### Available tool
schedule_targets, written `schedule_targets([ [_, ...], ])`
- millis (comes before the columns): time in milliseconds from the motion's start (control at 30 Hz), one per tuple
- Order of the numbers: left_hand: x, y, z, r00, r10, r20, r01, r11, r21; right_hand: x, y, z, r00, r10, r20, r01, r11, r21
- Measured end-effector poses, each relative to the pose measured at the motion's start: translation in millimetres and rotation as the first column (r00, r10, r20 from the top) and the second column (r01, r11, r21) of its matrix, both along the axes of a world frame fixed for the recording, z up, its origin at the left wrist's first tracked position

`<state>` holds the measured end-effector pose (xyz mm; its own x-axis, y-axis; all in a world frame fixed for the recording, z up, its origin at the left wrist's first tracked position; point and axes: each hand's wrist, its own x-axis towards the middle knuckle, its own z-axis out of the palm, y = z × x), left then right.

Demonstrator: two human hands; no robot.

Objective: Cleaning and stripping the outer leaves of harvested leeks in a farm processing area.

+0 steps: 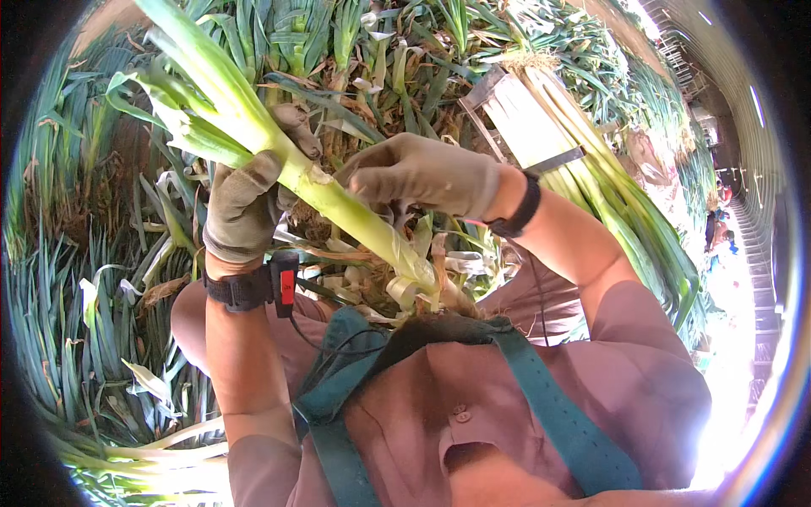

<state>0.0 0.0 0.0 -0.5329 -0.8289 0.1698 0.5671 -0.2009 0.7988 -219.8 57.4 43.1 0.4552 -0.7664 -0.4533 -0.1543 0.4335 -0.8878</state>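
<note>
Leek held across the chest, both gloved hands engaged.
The left hand (245, 203) gripped the leek (329, 194) mid-stalk to steady it; the right hand (422, 173) was curled over the shaft nearby, seemingly pinching an outer leaf for stripping, root end near the body.

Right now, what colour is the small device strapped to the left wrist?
Black with a red patch on its face; the wrist device shows best in the head view, just below the gloved left hand.

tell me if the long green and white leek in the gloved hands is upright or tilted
Tilted: the long green and white leek runs diagonally, leaves upper left, root end lower right; the gloved left hand grips it, the gloved right hand touches it.
</note>
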Motion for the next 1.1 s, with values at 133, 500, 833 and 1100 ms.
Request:
schedule_targets([
  [133, 5.1, 2.8, -4.7, 0.992, -0.1, -0.079, 0.101, 0.995, 0.017, 13.3, 8.4, -6.7, 0.953, -0.05, 0.298, 0.016, 0.993, 0.114],
  [500, 7.7, 3.5, 6.9, 0.971, -0.234, -0.045, 0.23, 0.971, -0.071, 16.4, 13.1, 3.5, 0.987, 0.062, 0.149, -0.105, 0.948, 0.3],
  [833, -7.0, 2.4, -9.7, 0.991, -0.116, 0.06, 0.122, 0.984, -0.126, -31.0, 46.5, -46.7, 0.84, 0.173, -0.515, -0.437, 0.777, -0.452],
  [1100, -20.9, 10.1, -6.3, 0.976, 0.056, 0.211, -0.063, 0.998, 0.026, -114.4, 114.6, -72.0, -0.05, 0.346, -0.937, -0.448, 0.83, 0.331],
])
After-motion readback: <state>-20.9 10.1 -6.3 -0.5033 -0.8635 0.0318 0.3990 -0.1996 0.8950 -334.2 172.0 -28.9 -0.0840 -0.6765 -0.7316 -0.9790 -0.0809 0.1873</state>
